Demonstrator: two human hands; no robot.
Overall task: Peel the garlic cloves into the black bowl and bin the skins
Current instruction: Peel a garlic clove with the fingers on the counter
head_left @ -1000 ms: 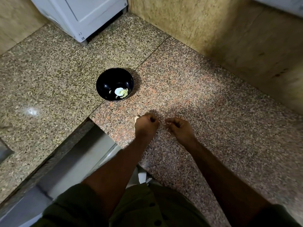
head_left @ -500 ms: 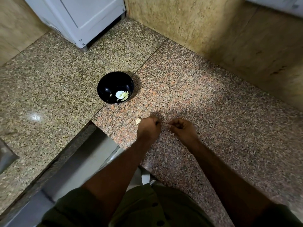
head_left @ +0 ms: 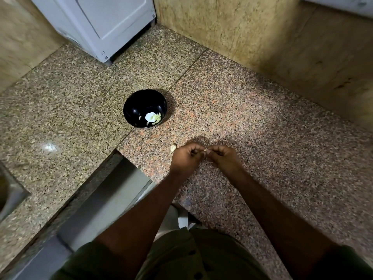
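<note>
The black bowl [head_left: 145,108] stands on the granite counter [head_left: 222,110] and holds several pale peeled garlic cloves [head_left: 153,117] in its bottom. In front of it my left hand [head_left: 186,157] and my right hand [head_left: 223,158] meet fingertip to fingertip above the counter. Between them they pinch a small garlic clove [head_left: 204,150], of which only a pale tip shows. A scrap of garlic skin [head_left: 172,148] lies on the counter just left of my left hand.
A white appliance [head_left: 105,23] stands at the back left on the counter. Tiled walls rise behind and to the right. The counter's edge drops off beside my left arm. A metal sink rim [head_left: 12,190] shows at the far left.
My two hands, a short gap apart before, have come together and now both pinch the clove. The camera has shifted slightly.
</note>
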